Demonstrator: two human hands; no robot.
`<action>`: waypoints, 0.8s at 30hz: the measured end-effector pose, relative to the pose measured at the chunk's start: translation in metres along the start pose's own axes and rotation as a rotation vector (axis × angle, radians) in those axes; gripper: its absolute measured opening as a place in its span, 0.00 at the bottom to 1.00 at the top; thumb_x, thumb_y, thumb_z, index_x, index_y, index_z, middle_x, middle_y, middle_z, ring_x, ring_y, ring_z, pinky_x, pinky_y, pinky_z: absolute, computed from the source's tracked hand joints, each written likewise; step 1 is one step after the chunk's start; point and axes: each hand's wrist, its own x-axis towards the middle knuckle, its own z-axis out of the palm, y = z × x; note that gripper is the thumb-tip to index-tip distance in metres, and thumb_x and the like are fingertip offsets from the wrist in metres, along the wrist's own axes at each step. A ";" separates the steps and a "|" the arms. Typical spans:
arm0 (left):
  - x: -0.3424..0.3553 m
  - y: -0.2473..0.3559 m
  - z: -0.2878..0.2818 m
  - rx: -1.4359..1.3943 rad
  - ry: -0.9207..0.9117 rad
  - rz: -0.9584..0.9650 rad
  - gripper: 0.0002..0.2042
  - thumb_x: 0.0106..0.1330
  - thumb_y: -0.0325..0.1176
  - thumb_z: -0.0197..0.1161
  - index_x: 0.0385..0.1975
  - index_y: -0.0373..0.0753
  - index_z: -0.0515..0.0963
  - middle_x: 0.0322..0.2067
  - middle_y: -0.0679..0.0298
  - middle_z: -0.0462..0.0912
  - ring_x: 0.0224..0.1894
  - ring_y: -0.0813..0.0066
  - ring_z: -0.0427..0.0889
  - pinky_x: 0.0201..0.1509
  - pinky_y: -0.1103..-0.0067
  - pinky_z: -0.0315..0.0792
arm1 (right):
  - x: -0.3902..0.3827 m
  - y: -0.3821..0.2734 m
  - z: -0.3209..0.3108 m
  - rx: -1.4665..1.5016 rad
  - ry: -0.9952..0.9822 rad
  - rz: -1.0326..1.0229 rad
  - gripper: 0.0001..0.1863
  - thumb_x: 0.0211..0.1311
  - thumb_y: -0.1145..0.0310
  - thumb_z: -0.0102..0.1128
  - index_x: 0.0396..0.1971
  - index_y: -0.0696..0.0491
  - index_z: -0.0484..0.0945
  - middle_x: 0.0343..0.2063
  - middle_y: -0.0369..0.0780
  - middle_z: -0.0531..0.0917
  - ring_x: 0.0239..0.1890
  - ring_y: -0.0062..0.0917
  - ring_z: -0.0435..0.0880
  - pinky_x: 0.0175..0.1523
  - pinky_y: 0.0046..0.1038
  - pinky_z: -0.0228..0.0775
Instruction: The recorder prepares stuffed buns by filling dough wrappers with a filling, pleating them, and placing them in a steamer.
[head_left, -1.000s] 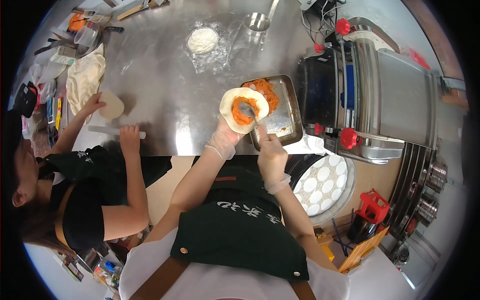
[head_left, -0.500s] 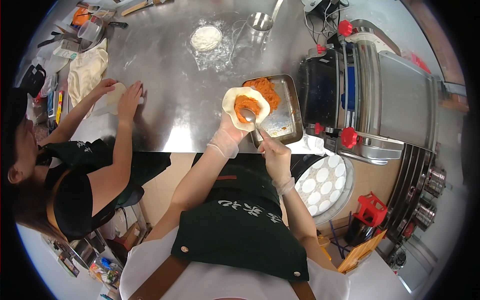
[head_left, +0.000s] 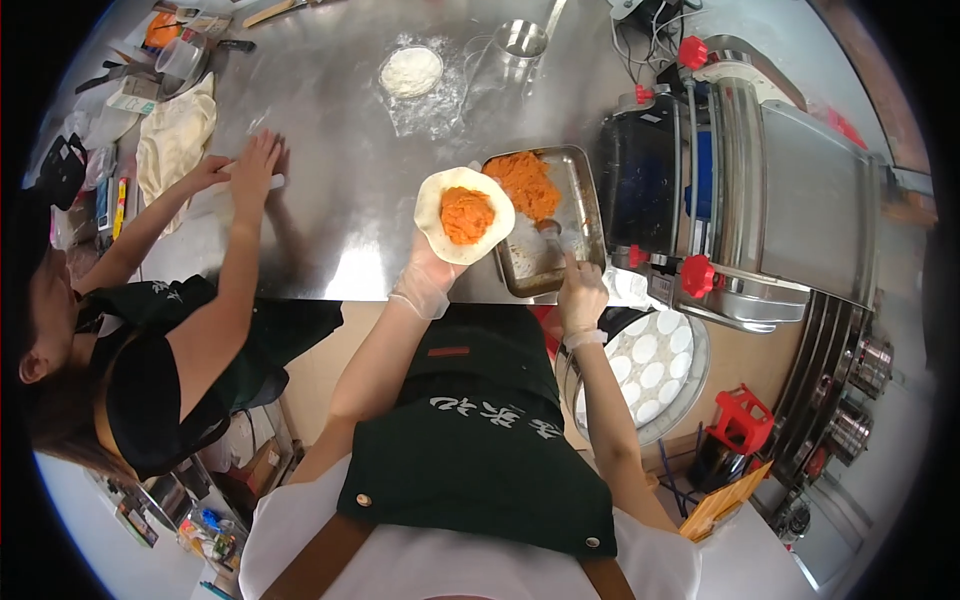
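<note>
A round, pale dough wrapper rests in my left hand, which wears a clear glove and cups it from below above the table's front edge. A mound of orange filling sits in the middle of the wrapper. My right hand, also gloved, grips a metal spoon by its handle. The spoon's bowl is down in a rectangular metal tray, beside a heap of orange filling at the tray's far left. My left fingers are mostly hidden under the dough.
Flour and a metal cup stand farther back. A dough-rolling machine is right of the tray. White rounds fill a large round pan below the table edge. At left, a co-worker's hands work over a roller beside a cloth.
My left hand has moved left with the filled wrapper. My right hand has drawn the spoon out of the filling and brought it right, into the tray. The co-worker's hands shifted slightly.
</note>
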 end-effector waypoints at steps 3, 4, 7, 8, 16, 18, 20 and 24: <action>-0.010 0.001 0.012 0.057 -0.011 -0.009 0.19 0.72 0.43 0.50 0.56 0.37 0.70 0.49 0.53 0.79 0.51 0.57 0.80 0.55 0.64 0.78 | -0.001 0.006 0.009 -0.097 -0.085 -0.003 0.23 0.49 0.76 0.56 0.49 0.49 0.79 0.28 0.36 0.79 0.39 0.33 0.78 0.43 0.37 0.73; -0.013 0.000 0.014 0.086 -0.021 -0.023 0.19 0.72 0.43 0.50 0.55 0.36 0.70 0.48 0.54 0.79 0.50 0.59 0.81 0.54 0.64 0.78 | -0.001 0.004 0.004 -0.080 -0.154 0.053 0.20 0.50 0.76 0.58 0.47 0.52 0.78 0.34 0.38 0.80 0.42 0.36 0.77 0.51 0.39 0.68; -0.016 -0.004 0.016 -0.010 -0.008 -0.040 0.22 0.72 0.47 0.49 0.58 0.37 0.69 0.52 0.50 0.77 0.54 0.50 0.78 0.57 0.57 0.76 | 0.010 -0.020 -0.022 0.240 0.238 -0.052 0.22 0.51 0.78 0.62 0.49 0.53 0.74 0.40 0.43 0.79 0.43 0.38 0.77 0.52 0.40 0.67; -0.019 -0.006 0.019 -0.010 -0.006 -0.042 0.22 0.72 0.47 0.49 0.58 0.37 0.69 0.52 0.50 0.77 0.54 0.50 0.78 0.57 0.57 0.76 | 0.011 -0.032 -0.036 0.494 0.266 -0.078 0.26 0.50 0.81 0.65 0.51 0.54 0.72 0.45 0.45 0.77 0.47 0.41 0.75 0.52 0.42 0.68; -0.035 -0.022 0.052 -0.086 -0.020 -0.136 0.24 0.73 0.47 0.47 0.63 0.40 0.65 0.57 0.48 0.73 0.61 0.47 0.72 0.63 0.56 0.71 | 0.022 -0.095 -0.087 0.777 0.487 -0.179 0.29 0.45 0.89 0.65 0.50 0.55 0.70 0.41 0.47 0.79 0.41 0.40 0.79 0.46 0.36 0.73; -0.041 -0.023 0.061 -0.079 -0.059 -0.114 0.24 0.73 0.47 0.46 0.63 0.40 0.65 0.57 0.48 0.73 0.61 0.47 0.71 0.64 0.57 0.70 | 0.025 -0.096 -0.093 0.782 0.503 -0.161 0.28 0.45 0.90 0.64 0.49 0.55 0.72 0.39 0.46 0.79 0.40 0.38 0.79 0.44 0.34 0.73; -0.045 -0.025 0.068 -0.072 -0.099 -0.090 0.24 0.73 0.48 0.46 0.63 0.40 0.64 0.58 0.48 0.72 0.62 0.48 0.71 0.65 0.57 0.69 | 0.029 -0.098 -0.102 0.811 0.526 -0.139 0.22 0.46 0.90 0.62 0.43 0.55 0.75 0.35 0.45 0.78 0.38 0.37 0.79 0.42 0.32 0.72; -0.054 -0.029 0.080 0.012 -0.031 -0.008 0.24 0.73 0.48 0.45 0.63 0.41 0.64 0.57 0.53 0.73 0.60 0.53 0.73 0.62 0.62 0.72 | 0.032 -0.100 -0.117 0.880 0.503 -0.103 0.18 0.47 0.89 0.62 0.39 0.56 0.77 0.34 0.44 0.78 0.37 0.36 0.79 0.42 0.31 0.72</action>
